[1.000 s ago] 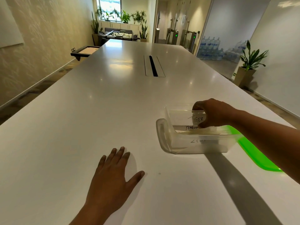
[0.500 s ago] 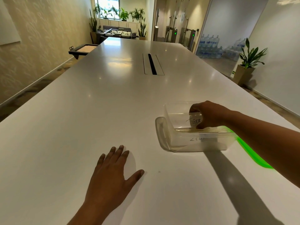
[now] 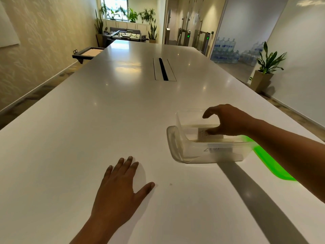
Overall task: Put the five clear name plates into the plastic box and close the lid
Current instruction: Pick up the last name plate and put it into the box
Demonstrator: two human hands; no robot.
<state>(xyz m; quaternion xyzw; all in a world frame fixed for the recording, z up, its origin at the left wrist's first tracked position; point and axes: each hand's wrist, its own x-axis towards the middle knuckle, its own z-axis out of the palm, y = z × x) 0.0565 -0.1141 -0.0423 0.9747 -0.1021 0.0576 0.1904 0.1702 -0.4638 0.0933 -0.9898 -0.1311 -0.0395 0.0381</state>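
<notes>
A clear plastic box [image 3: 182, 124] stands open on the white table [image 3: 105, 120], right of centre. Its clear lid [image 3: 171, 143] lies against the box's left side. Clear name plates [image 3: 210, 135] with handwritten words lie stacked inside; more writing shows through the front wall. My right hand [image 3: 228, 120] hovers in the box's mouth, fingers spread and curled, thumb low by the top plate, holding nothing. My left hand [image 3: 121, 187] lies flat on the table, fingers apart, to the left of the box and nearer to me.
A bright green flat tray [image 3: 269, 162] lies right of the box, partly under my right forearm. A cable slot [image 3: 163, 69] sits in the table's middle, farther away. A potted plant [image 3: 265, 67] and stacked water bottles [image 3: 226, 50] stand beyond the table's right edge.
My right hand lowered the plate marked TIGER into the box and let go of it; its fingers now spread above the stack. My left hand stayed flat on the table.
</notes>
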